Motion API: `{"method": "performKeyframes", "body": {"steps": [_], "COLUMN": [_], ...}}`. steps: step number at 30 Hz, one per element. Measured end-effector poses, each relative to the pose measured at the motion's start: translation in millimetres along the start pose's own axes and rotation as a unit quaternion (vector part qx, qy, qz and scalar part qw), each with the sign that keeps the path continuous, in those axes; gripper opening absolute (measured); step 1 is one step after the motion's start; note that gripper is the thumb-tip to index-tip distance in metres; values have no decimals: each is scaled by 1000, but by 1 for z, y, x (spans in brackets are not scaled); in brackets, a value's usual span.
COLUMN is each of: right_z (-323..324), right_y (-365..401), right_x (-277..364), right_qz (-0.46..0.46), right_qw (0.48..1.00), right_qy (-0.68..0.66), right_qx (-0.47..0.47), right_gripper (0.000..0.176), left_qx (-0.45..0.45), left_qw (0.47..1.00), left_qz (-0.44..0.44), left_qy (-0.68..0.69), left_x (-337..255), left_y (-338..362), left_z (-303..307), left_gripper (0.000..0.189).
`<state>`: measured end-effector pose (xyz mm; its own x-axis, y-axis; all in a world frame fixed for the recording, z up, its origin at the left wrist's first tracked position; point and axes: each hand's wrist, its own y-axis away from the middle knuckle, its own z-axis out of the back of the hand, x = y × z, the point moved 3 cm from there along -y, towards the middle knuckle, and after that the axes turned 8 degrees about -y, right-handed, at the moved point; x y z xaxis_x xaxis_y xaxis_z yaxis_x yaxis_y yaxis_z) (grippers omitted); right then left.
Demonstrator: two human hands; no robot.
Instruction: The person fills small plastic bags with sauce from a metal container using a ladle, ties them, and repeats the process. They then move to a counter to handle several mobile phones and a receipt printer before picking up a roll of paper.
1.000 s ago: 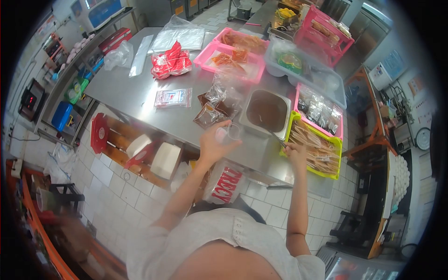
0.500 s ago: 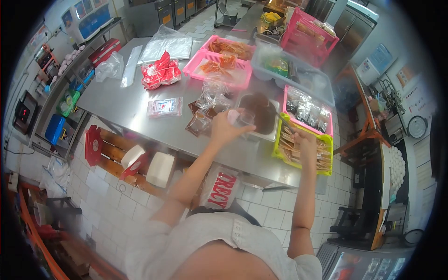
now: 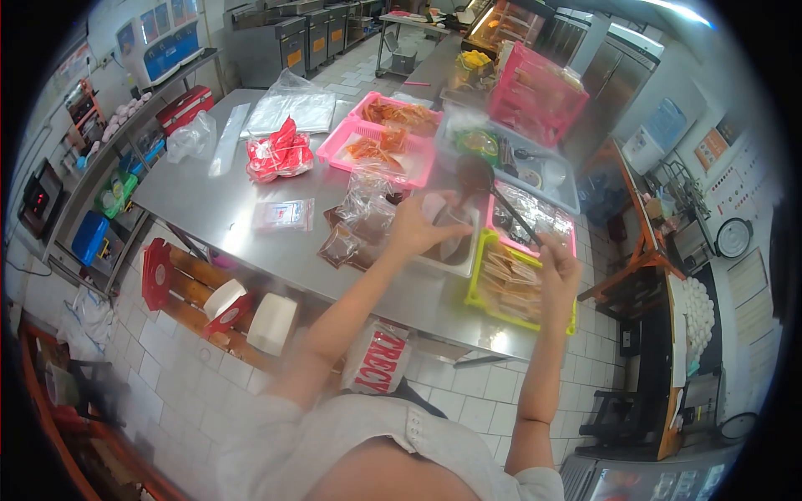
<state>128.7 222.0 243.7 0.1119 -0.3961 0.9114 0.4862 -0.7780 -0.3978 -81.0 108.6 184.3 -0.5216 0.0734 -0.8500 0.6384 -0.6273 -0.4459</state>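
My left hand holds a small clear plastic bag over a metal container, its fingers curled round the bag's open top. In my right hand is the handle of a dark ladle, its bowl raised above the container and tilted beside the bag. Brown contents of the container are mostly hidden behind my left hand. Filled brown packets lie on the table left of the container. Below my right hand sits a yellow-green basket of wooden cutlery in wrappers.
On the steel table are pink baskets of orange food packets, a red bag, a packet of small bags and a clear tub. Another pink basket holds wrapped packets.
The ladle has risen out of the container to the bag's opening, and my right hand has moved up the view's right side. The camera view has shifted slightly.
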Motion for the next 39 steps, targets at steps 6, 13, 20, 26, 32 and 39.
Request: {"method": "performKeyframes", "body": {"steps": [6,13,20,26,32,39], "right_z": [6,4,2,0,-4,-16], "right_y": [4,11,10,9,4,1], "right_x": [9,13,-1,-2,-18,-27], "right_qz": [123,209,190,118,-10,-54], "right_qw": [988,964,973,988,998,996], "right_qy": [86,164,127,104,48,-29], "right_qx": [-20,-31,-24,0,30,63], "right_gripper": [18,29,27,18,22,22], "left_qx": [-29,-41,-46,-55,-70,-104], "left_qw": [1000,998,998,997,997,994], "left_qz": [-9,-14,-1,-22,-26,-16], "left_qy": [8,47,42,56,22,11], "left_x": [-12,-15,-21,-5,0,9], "left_y": [8,11,17,19,25,32], "left_z": [0,2,8,2,1,-2], "left_gripper": [62,63,63,69,69,67]}}
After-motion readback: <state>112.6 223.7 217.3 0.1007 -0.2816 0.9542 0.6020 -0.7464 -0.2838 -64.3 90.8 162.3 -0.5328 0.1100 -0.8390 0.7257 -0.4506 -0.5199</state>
